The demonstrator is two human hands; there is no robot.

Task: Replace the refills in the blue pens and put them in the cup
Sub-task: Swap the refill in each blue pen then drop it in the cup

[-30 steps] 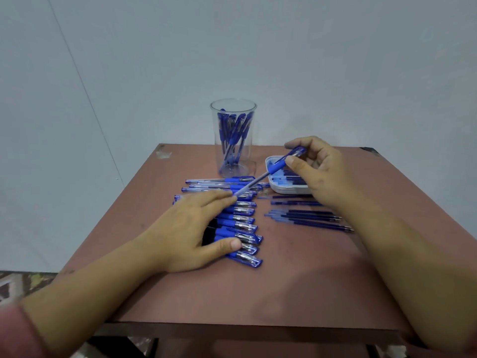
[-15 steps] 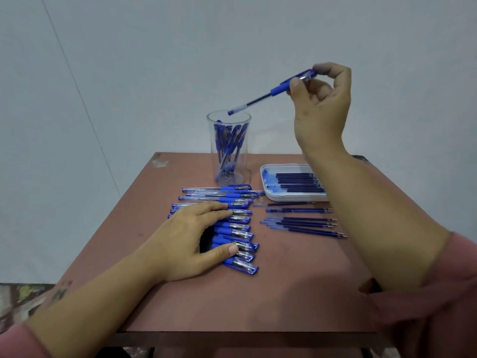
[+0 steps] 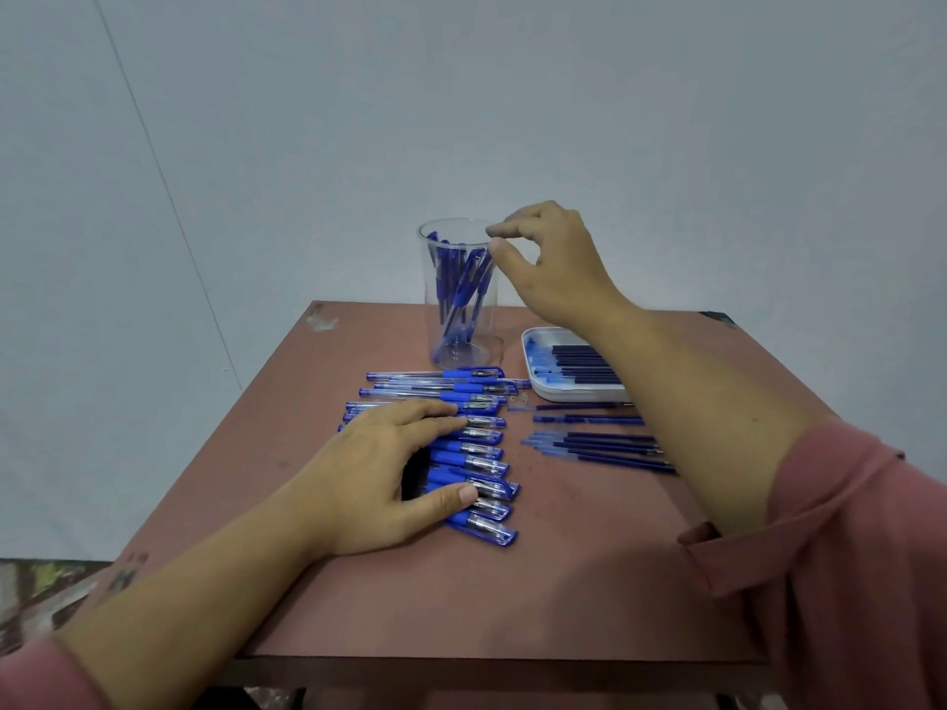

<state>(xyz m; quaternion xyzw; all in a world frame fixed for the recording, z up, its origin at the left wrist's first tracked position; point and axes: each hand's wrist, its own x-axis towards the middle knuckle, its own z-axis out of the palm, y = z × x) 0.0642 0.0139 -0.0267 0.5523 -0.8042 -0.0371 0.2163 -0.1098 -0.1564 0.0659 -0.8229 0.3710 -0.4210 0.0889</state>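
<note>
Right hand (image 3: 553, 269) empty at the cup (image 3: 488, 330), left hand (image 3: 379, 468) flat on the pen row (image 3: 481, 463).
The right thumb and forefinger are parted just above the rim, holding nothing; blue pens (image 3: 456, 284) stand in the cup below. The left hand's straight fingers press the row; loose refills (image 3: 599, 445) and a refill tray (image 3: 533, 384) lie under the right forearm.

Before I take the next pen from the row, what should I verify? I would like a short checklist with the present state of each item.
1. Right hand empty: ok, nothing visible between its fingers, beside the cup rim.
2. Cup upright: ok, blue pens stand inside.
3. Left hand on the pen row: ok, it rests on the pens.
4. Refills in the tray: ok, several lie there.
5. Loose refills beside the tray are used ones: cannot tell.
</note>
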